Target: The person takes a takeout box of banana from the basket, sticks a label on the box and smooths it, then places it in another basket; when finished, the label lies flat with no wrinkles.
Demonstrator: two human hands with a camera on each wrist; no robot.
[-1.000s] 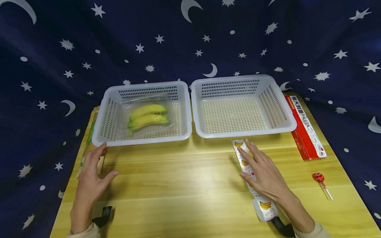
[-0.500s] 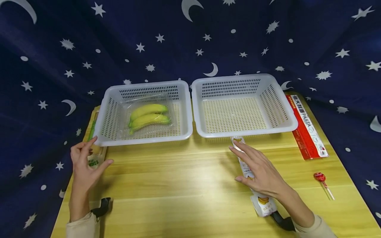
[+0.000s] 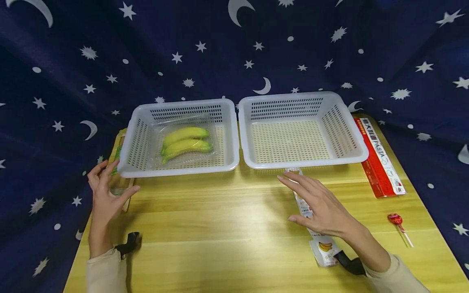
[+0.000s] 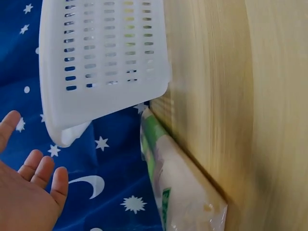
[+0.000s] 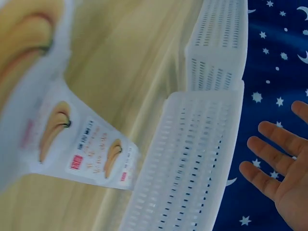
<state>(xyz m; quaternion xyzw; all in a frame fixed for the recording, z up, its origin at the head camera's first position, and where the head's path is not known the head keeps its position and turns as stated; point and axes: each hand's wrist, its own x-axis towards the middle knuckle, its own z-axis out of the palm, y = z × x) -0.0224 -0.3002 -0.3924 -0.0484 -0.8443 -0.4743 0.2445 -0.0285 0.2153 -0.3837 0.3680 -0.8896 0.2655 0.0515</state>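
My left hand [image 3: 106, 199] hovers with spread, relaxed fingers by the front left corner of the left white basket [image 3: 179, 174]. The left wrist view shows those fingers [image 4: 42, 171] apart from the basket and holding nothing. Beneath that hand lies a clear bag with green print [image 4: 183, 187], its contents unclear. Inside the left basket is a clear plastic box [image 3: 155, 136] with two bananas [image 3: 187, 144]. My right hand [image 3: 322, 207] hangs, fingers loosely extended, above a roll of banana-print labels [image 3: 325, 251]. Its unrolled strip [image 5: 96, 149] reaches toward the right white basket [image 3: 307, 163].
A red and white pasta packet [image 3: 381, 162] lies beside the right basket. Nearer the front is a red lollipop [image 3: 395, 219] on a white stick. Dark blue cloth with stars and moons [image 3: 220, 49] hangs behind the wooden table [image 3: 212, 228].
The left hand has shifted up and to the left, showing more of its palm side. The right hand has moved slightly left over the labels. Baskets, packet and lollipop stay put.
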